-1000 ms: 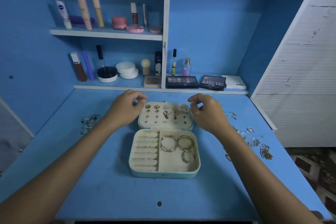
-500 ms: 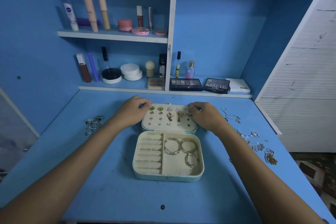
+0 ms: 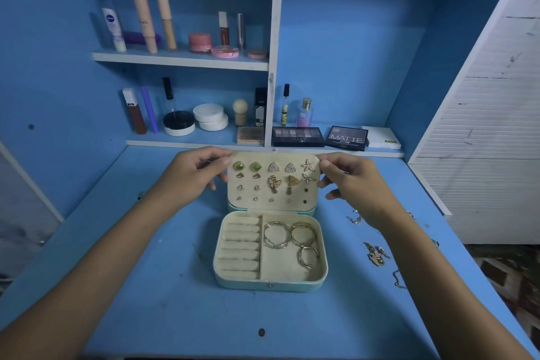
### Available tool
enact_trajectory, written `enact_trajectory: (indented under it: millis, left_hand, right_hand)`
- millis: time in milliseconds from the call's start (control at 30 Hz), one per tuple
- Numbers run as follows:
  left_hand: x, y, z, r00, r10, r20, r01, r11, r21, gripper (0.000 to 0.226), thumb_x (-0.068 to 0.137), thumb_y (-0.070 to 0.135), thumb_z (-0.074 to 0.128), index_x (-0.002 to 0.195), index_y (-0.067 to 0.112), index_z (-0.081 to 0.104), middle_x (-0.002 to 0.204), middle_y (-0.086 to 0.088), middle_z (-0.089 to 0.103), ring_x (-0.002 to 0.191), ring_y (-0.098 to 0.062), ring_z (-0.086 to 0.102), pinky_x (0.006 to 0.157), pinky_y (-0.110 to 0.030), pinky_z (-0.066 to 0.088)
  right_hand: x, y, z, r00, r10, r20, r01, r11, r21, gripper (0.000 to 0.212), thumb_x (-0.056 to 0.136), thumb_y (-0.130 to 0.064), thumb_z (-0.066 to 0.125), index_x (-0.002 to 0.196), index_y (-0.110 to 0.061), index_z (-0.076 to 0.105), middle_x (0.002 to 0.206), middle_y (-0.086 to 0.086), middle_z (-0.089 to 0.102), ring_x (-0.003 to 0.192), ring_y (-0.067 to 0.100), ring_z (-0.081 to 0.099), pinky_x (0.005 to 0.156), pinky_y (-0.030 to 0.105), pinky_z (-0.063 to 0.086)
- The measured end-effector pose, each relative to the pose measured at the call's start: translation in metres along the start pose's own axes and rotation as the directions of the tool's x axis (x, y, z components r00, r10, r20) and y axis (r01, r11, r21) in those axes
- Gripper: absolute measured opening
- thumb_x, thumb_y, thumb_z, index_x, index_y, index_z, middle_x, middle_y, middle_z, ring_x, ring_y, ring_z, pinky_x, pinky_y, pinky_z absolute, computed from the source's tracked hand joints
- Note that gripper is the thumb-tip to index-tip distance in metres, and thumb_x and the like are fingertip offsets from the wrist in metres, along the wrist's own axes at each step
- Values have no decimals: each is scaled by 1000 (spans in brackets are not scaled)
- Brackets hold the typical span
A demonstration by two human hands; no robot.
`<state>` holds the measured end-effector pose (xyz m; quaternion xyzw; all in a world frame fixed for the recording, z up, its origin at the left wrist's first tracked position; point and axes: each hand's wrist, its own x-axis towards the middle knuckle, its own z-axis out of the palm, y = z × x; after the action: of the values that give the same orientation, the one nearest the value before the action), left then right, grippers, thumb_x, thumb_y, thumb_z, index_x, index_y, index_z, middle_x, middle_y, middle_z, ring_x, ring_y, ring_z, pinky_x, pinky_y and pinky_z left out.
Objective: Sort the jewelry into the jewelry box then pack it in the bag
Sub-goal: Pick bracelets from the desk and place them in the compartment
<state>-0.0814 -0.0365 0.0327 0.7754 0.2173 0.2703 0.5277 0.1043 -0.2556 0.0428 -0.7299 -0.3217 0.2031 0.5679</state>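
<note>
A pale teal jewelry box (image 3: pixel 270 285) lies open on the blue desk. Its base holds empty ring rolls on the left and three gold bangles (image 3: pixel 292 237) on the right. The cream earring panel (image 3: pixel 273 181), studded with several earrings, stands tilted up from the hinge. My left hand (image 3: pixel 193 175) pinches the panel's upper left corner. My right hand (image 3: pixel 347 178) pinches its upper right corner. Loose necklaces and pendants (image 3: pixel 377 254) lie on the desk to the right of the box. No bag is in view.
Shelves behind the desk carry cosmetics: tubes, jars, a perfume bottle (image 3: pixel 304 112) and eyeshadow palettes (image 3: pixel 298 137). A white slatted panel (image 3: pixel 485 131) borders the desk on the right. The blue wall closes in the left side.
Both hands have taken the top corners of the earring panel and lifted it from lying flat to tilted upright. The camera has moved closer.
</note>
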Motion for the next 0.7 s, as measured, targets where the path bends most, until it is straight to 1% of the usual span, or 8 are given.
enact_trajectory:
  millis: [133,200,267,367,500,600,633,700]
  left_hand:
    - [-15,-2,-8,997,-46,67,57,984,-172,5,90,13,68,93,11,72,82,1,73,76,-10,67,59,-20,51]
    - [-22,-4,-11,992,-60,107,85,965,-250,19,77,26,72,86,10,76,83,-4,73,77,-13,68,59,-20,52]
    - [-29,-5,-13,987,-61,146,101,953,-285,29,66,38,72,79,14,79,83,-6,73,77,-13,67,60,-20,52]
    - [-38,-11,-16,972,-49,231,106,964,-243,32,62,42,73,78,15,78,84,-5,73,78,-10,65,63,-20,51]
    - [-50,-20,-16,945,-76,318,122,984,-128,44,55,50,86,83,16,78,82,-3,71,75,-7,61,67,-17,49]
    - [-57,-24,-15,938,-88,336,132,985,-112,22,66,29,82,82,16,76,81,-1,69,75,-9,62,70,-17,49]
    - [-59,-26,-14,937,-84,338,125,987,-102,21,66,28,81,83,15,76,82,-2,69,78,-11,63,72,-17,50]
    - [-61,-30,-14,940,-69,335,101,992,-80,27,64,35,80,83,16,76,87,-3,70,85,-14,64,78,-20,51]
  right_hand:
    - [-14,-3,-9,996,48,74,-56,993,108,20,100,-14,58,89,-9,75,96,5,75,80,14,69,67,28,58]
    - [-19,-3,-13,991,45,128,-60,992,116,20,98,-10,58,87,-7,74,94,4,76,81,17,70,68,29,57]
    - [-24,-1,-16,984,32,175,-50,994,100,17,96,-5,60,87,-5,74,95,4,75,80,17,70,69,28,57]
    - [-30,3,-19,970,32,241,-53,995,81,14,93,-2,64,87,-7,76,91,6,75,78,16,70,68,25,57]
    - [-40,15,-16,941,69,332,-81,996,22,14,89,0,69,89,-11,78,88,11,74,77,14,68,67,25,56]
    - [-46,21,-12,940,56,338,-59,998,0,14,88,4,69,88,-8,76,83,6,73,73,12,65,63,24,53]
    - [-48,22,-11,941,48,334,-49,999,-6,13,88,4,69,88,-7,76,82,4,73,73,11,64,62,24,53]
    - [-50,24,-9,944,39,327,-34,999,-21,13,88,4,69,89,-7,75,84,1,74,75,9,64,63,24,52]
